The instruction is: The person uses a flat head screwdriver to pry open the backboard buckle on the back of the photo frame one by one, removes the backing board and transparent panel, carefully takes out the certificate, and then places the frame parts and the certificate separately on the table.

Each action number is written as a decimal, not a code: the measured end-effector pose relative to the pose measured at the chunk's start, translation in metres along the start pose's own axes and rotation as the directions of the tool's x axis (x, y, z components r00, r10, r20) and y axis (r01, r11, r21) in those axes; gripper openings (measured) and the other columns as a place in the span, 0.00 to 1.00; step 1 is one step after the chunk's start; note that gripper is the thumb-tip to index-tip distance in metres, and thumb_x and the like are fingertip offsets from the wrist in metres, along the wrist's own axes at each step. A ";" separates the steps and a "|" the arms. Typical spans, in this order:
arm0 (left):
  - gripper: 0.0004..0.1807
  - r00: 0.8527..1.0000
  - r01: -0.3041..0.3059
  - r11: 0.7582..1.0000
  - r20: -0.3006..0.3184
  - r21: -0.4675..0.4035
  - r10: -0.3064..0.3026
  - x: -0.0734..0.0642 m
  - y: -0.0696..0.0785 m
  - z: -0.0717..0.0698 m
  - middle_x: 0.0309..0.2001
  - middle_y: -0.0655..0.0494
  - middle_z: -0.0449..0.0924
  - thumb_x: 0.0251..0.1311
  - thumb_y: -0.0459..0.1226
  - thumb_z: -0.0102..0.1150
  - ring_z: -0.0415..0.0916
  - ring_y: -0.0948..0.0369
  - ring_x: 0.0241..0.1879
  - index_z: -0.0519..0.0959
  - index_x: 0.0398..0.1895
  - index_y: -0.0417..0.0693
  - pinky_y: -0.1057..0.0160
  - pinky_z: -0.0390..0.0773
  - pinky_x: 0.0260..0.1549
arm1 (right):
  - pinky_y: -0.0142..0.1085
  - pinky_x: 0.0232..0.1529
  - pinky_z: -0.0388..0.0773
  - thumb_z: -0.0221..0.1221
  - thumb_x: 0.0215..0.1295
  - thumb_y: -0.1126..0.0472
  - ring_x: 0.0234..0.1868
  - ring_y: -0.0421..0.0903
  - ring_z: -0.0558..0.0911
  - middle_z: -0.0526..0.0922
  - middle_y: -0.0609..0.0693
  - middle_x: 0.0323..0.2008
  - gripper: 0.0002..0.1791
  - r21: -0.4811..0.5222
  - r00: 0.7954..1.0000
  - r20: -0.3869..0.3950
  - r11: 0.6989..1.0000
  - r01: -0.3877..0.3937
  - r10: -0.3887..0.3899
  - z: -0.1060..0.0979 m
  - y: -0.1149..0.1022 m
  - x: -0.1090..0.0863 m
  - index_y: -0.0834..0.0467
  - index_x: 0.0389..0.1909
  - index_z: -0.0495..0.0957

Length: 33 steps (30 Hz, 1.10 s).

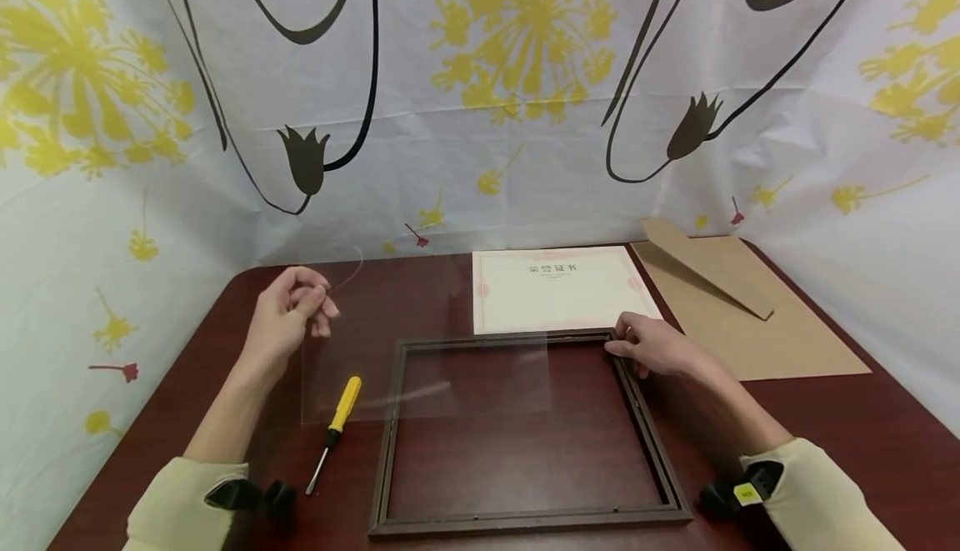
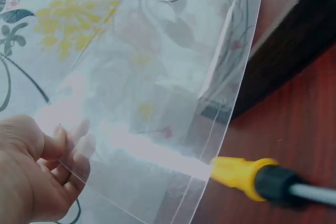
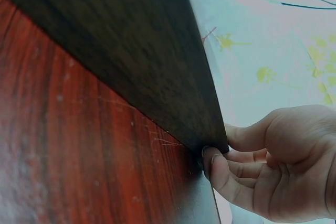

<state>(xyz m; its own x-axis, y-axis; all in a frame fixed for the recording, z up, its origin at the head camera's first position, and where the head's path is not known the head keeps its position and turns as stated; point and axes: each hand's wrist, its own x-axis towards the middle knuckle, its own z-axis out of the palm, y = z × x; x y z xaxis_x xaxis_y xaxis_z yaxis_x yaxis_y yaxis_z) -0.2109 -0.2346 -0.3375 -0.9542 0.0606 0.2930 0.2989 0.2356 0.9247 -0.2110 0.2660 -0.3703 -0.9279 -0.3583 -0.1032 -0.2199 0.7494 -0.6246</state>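
Observation:
My left hand [image 1: 288, 313] pinches the edge of a clear plastic sheet [image 2: 152, 103], thumb against fingers. In the head view the sheet [image 1: 480, 384] is see-through and reaches over the left part of a dark wooden picture frame [image 1: 525, 524]. Its far edges are hard to make out. At the frame's far right corner my right hand [image 1: 654, 345] grips the wood between thumb and fingers. The right wrist view shows those fingertips [image 3: 216, 165] at the end of the frame's side [image 3: 136, 51]. No backing shows inside the frame; the table is seen through it.
A yellow-handled screwdriver [image 1: 344, 405] lies left of the frame. Behind the frame lies a certificate sheet [image 1: 555, 297] with a pink border. A brown backing board [image 1: 795, 330] with a raised stand flap [image 1: 705, 267] lies at the right. Patterned cloth [image 1: 420, 151] hangs behind the table.

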 end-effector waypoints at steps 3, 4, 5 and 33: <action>0.11 0.997 -0.052 0.998 -0.057 0.020 0.053 0.005 0.002 -0.003 0.28 0.41 0.82 0.77 0.35 0.49 0.77 0.58 0.18 0.70 0.49 0.32 0.68 0.77 0.21 | 0.40 0.27 0.79 0.60 0.73 0.60 0.18 0.46 0.80 0.77 0.50 0.22 0.11 0.001 1.000 0.002 1.000 -0.005 0.005 0.000 0.000 0.000 0.63 0.37 0.70; 0.10 0.995 -0.065 0.998 -0.074 0.018 0.066 0.007 0.003 -0.004 0.28 0.42 0.82 0.77 0.34 0.49 0.77 0.58 0.18 0.70 0.49 0.33 0.69 0.77 0.21 | 0.40 0.27 0.79 0.60 0.73 0.60 0.18 0.46 0.80 0.77 0.50 0.22 0.11 0.001 1.000 0.003 1.000 -0.005 0.005 0.000 0.000 0.000 0.63 0.37 0.70; 0.10 0.993 -0.073 0.997 -0.089 0.018 0.074 0.009 0.003 -0.005 0.28 0.42 0.82 0.77 0.34 0.49 0.77 0.59 0.18 0.70 0.49 0.33 0.69 0.77 0.21 | 0.40 0.27 0.79 0.60 0.73 0.60 0.18 0.46 0.80 0.78 0.49 0.22 0.11 0.000 1.000 0.003 1.000 -0.007 0.007 0.000 0.000 0.000 0.63 0.37 0.70; 0.07 0.903 0.011 0.991 -0.424 -0.134 -0.068 0.057 -0.004 -0.036 0.19 0.57 0.77 0.75 0.29 0.47 0.74 0.64 0.16 0.72 0.40 0.49 0.73 0.74 0.18 | 0.40 0.29 0.78 0.60 0.73 0.57 0.18 0.47 0.81 0.79 0.48 0.23 0.13 0.028 0.999 0.033 0.999 0.029 -0.029 0.006 -0.006 0.001 0.62 0.39 0.70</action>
<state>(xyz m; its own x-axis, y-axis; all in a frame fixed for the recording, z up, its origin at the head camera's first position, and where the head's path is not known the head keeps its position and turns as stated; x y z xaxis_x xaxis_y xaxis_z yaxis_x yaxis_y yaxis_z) -0.2666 -0.2672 -0.3160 -0.8763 -0.3727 0.3052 0.2873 0.1042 0.9522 -0.2085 0.2575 -0.3716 -0.9105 -0.3984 -0.1103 -0.2377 0.7228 -0.6489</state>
